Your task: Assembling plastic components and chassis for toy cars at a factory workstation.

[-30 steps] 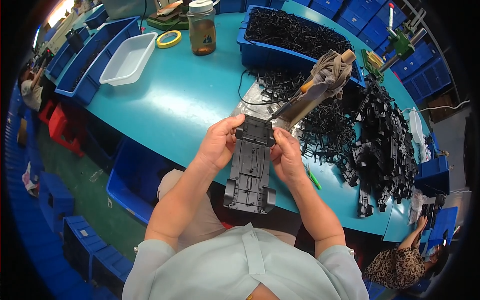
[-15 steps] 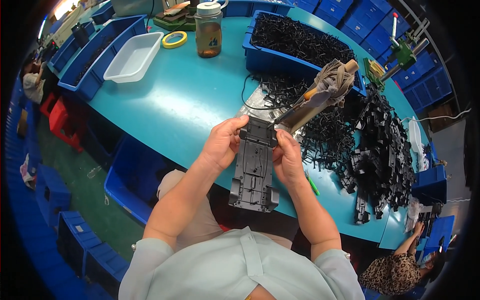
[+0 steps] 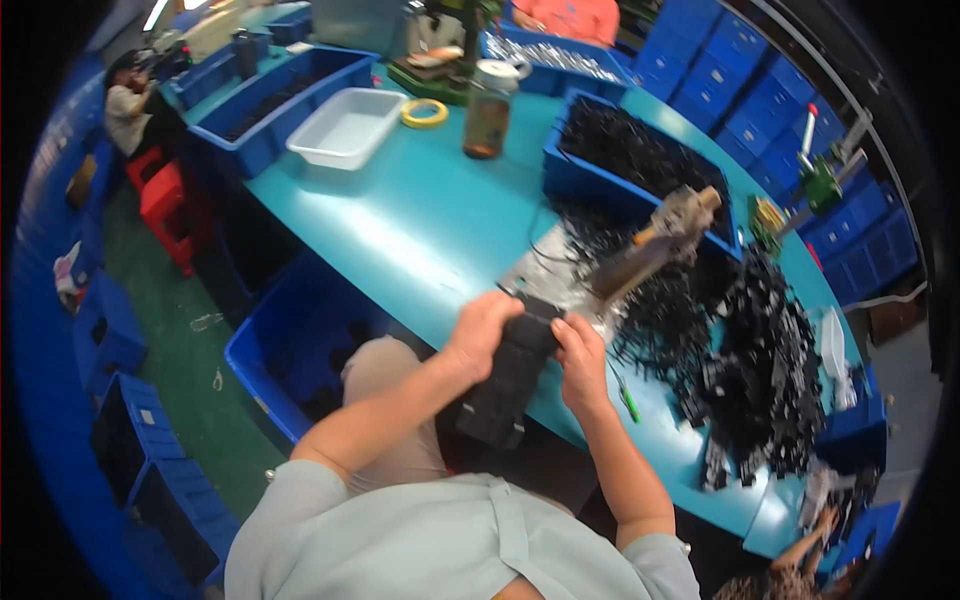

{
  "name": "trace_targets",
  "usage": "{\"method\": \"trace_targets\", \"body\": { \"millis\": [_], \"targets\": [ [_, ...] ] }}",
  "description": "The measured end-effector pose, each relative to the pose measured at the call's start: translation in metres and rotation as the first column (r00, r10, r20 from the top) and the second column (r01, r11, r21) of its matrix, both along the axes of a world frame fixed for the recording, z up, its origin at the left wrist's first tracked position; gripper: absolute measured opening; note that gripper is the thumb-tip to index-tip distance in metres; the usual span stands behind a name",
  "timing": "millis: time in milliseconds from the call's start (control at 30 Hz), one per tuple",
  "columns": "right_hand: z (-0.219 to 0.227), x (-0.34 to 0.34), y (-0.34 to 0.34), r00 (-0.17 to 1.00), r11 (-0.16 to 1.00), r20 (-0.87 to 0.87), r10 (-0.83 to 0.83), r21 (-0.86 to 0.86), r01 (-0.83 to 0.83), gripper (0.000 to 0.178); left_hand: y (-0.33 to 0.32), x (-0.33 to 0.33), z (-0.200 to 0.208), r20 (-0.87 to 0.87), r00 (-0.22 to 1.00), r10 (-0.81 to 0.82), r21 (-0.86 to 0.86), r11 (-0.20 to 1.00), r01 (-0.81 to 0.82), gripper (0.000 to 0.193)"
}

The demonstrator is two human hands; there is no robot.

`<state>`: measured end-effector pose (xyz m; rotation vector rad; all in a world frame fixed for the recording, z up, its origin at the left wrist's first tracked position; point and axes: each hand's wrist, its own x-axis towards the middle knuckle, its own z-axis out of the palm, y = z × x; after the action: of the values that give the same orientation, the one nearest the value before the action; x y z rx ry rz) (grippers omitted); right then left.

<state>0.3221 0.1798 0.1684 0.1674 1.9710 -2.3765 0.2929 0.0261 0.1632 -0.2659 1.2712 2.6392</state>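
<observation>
Workbench seen from above. A teal table (image 3: 400,215), its bare left half glossy with reflected light, curves across the room above a green floor (image 3: 185,430). Both hands grip a long black plastic part (image 3: 505,385) at its far end: the left hand (image 3: 483,332) has thumb and fingers clamped on the left corner, the right hand (image 3: 581,362) likewise on the right. The part slants over the table's near edge, its lower end toward the lap; surface detail is blurred. Right of the hands lie a green tool (image 3: 629,404) and a heap of black parts (image 3: 762,385); beyond stands a blue bin (image 3: 572,182) of black pieces. Farther left—a white tray (image 3: 350,122), a yellow tape roll (image 3: 424,124) and a lidded jar (image 3: 486,120). Stacked blue crates (image 3: 735,75) back the right side; red stools (image 3: 168,208) stand at left.
</observation>
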Motion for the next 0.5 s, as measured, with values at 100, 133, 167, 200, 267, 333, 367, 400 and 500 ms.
{"method": "trace_targets", "body": {
  "millis": [100, 133, 167, 200, 267, 333, 367, 400, 500],
  "targets": [
    [-0.001, 0.009, -0.005, 0.999, 0.997, -0.037, -0.030, 0.068, 0.033, 0.013, 0.008, 0.025, 0.007, -0.028, 0.999, 0.038, -0.107, 0.993, -0.040, 0.013],
    [-0.004, 0.011, -0.006, 0.993, 0.994, -0.093, -0.068, 0.079, 0.075, 0.017, 0.011, 0.030, 0.005, -0.070, 0.996, 0.049, -0.116, 0.992, -0.057, 0.015],
    [0.000, 0.018, -0.008, 0.992, 0.991, -0.109, -0.062, 0.109, 0.074, 0.021, 0.010, 0.036, -0.003, -0.119, 0.990, 0.071, -0.148, 0.985, -0.089, 0.017],
    [-0.002, 0.024, -0.008, 0.987, 0.981, -0.144, -0.069, 0.169, 0.093, 0.022, 0.008, 0.043, 0.000, -0.093, 0.995, 0.032, -0.162, 0.986, -0.047, 0.012],
    [0.000, 0.035, -0.014, 0.979, 0.968, -0.190, -0.071, 0.223, 0.114, 0.024, 0.006, 0.056, -0.005, -0.153, 0.985, 0.074, -0.149, 0.984, -0.097, 0.014],
    [0.010, 0.044, -0.024, 0.982, 0.985, -0.178, -0.066, 0.145, 0.093, 0.020, 0.002, 0.064, -0.006, -0.152, 0.985, 0.083, -0.147, 0.984, -0.105, 0.015],
    [0.012, 0.045, -0.025, 0.981, 0.987, -0.186, -0.057, 0.139, 0.084, 0.020, 0.000, 0.065, -0.007, -0.143, 0.986, 0.081, -0.129, 0.987, -0.100, 0.015],
    [0.013, 0.046, -0.024, 0.988, 0.995, -0.155, -0.026, 0.087, 0.040, 0.019, -0.002, 0.063, -0.011, -0.149, 0.986, 0.072, -0.119, 0.989, -0.090, 0.014],
    [0.012, 0.052, -0.010, 0.999, 0.994, -0.037, 0.032, -0.103, -0.035, 0.020, -0.013, 0.052, 0.011, -0.095, 0.995, -0.019, -0.248, 0.969, -0.006, 0.013]
  ]
}}
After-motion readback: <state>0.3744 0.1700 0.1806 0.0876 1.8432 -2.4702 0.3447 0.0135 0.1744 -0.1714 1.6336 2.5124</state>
